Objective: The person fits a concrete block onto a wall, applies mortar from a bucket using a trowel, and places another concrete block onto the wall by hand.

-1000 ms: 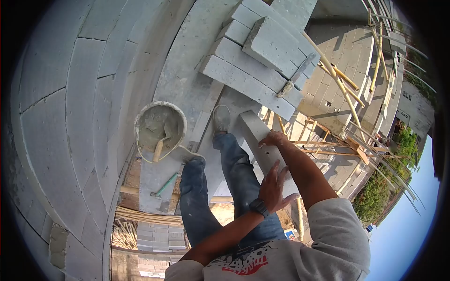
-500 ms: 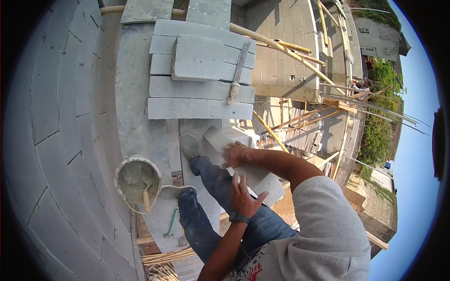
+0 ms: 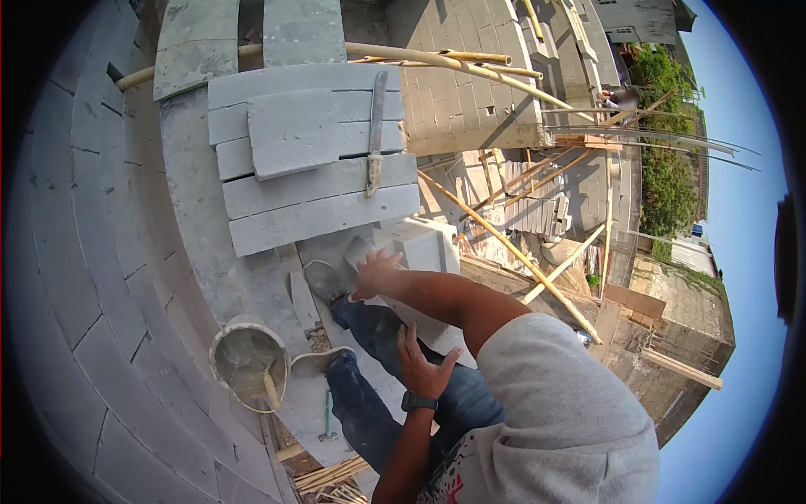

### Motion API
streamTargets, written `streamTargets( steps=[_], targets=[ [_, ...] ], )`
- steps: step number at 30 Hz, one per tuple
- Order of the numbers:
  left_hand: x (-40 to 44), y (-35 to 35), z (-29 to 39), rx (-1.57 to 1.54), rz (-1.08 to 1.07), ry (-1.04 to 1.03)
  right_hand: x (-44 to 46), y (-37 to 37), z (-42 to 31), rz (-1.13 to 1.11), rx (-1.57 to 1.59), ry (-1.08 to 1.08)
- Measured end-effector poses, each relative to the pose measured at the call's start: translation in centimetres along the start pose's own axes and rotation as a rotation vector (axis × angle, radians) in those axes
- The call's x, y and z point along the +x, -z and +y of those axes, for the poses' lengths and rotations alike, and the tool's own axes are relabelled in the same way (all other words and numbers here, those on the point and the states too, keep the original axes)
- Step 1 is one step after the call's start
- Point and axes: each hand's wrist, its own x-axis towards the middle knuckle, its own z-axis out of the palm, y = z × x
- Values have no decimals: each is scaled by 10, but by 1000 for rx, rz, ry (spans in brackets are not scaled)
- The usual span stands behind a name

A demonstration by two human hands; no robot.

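My right hand lies with spread fingers over a pale grey block that slants beside my legs. It is near the block's far end, and my forearm covers part of the block. Closer to my body, my left hand, with a dark watch on its wrist, hovers over my thigh near the block's near end. Its fingers are apart, and nothing shows in it. Whether it touches the block, I cannot tell. Ahead, a stack of grey blocks carries a long-bladed tool with a pale wrapped handle.
At left, a bucket of grey mortar holds a wooden-handled trowel, beside a block wall. A green-handled tool lies near my foot. Bamboo poles cross at right, above lower ground. White blocks stand past my right forearm.
The view has turned and shifted. My right hand has slid along the slanting block toward its far end. My left hand stays raised near the near end, fingers apart.
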Motion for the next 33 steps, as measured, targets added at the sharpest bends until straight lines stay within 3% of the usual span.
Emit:
streamTargets(
  steps=[4, 5, 6, 10, 12, 14, 15, 17, 20, 23, 24, 27, 30, 33],
  targets=[
    [5, -5, 1, -27, -13, 31, -1, -14, 0, -100, -131, -268],
    [4, -9, -4, -41, -16, 35, 5, -21, 2, -44, -114, -299],
    [-8, -33, -44, -20, -155, 130, 17, -32, 3, 12, -99, -323],
    [-10, -44, -37, -24, -91, 39, 50, -59, 5, 87, -53, -398],
    [-13, -47, -35, -8, -8, 27, 40, -46, 8, -11, -86, -340],
    [-10, -51, -39, -67, -112, 66, 29, -34, 7, -69, -148, -309],
    [0, -23, -1, -100, -159, 148, 33, -42, 8, -35, -153, -307],
    [-17, -53, -30, 23, -151, 79, 21, -51, 7, 42, -175, -254],
    [-23, -5, 21, -99, -309, 224, -11, -50, 9, 65, -123, -172],
    [-58, -17, -19, -125, -168, -36, -62, -47, 25, 175, -71, -41],
    [-66, 17, -6, -246, -256, 132, -84, -49, 26, 224, -58, 26],
    [-106, 81, -32, -242, -80, 178, -161, -47, 22, 360, -47, 162],
    [-144, 139, -66, -4, 90, 278, -249, -47, 12, 548, -90, 280],
    [-199, 196, -50, -15, 257, 245, -349, -30, -4, 678, -119, 412]
  ],
)
